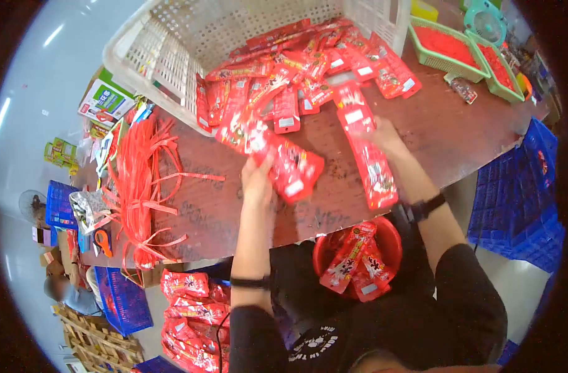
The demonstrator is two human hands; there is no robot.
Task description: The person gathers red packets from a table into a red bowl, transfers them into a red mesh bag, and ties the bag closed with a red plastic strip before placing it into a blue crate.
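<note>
My left hand (257, 177) is closed on red snack packets (296, 169), which are blurred and slant across the table in front of the crate; how many it holds I cannot tell. Further right, my right hand (386, 140) grips a long red packet strip (375, 174) with its fingers on the right edge. The strip runs from the crate's open side towards the table's front edge. Behind both hands, a white perforated crate (181, 93) lies with its open side towards me, and a heap of red packets (287, 74) spills from it.
Red plastic ties (138, 186) lie in a bundle at left, near orange-handled scissors (102, 242). A red bucket (393, 239) with packets sits below the table edge. Green baskets (442, 59) hold red pieces at back right. Blue crates (514, 193) stand right; bagged packets (187, 320) are stacked lower left.
</note>
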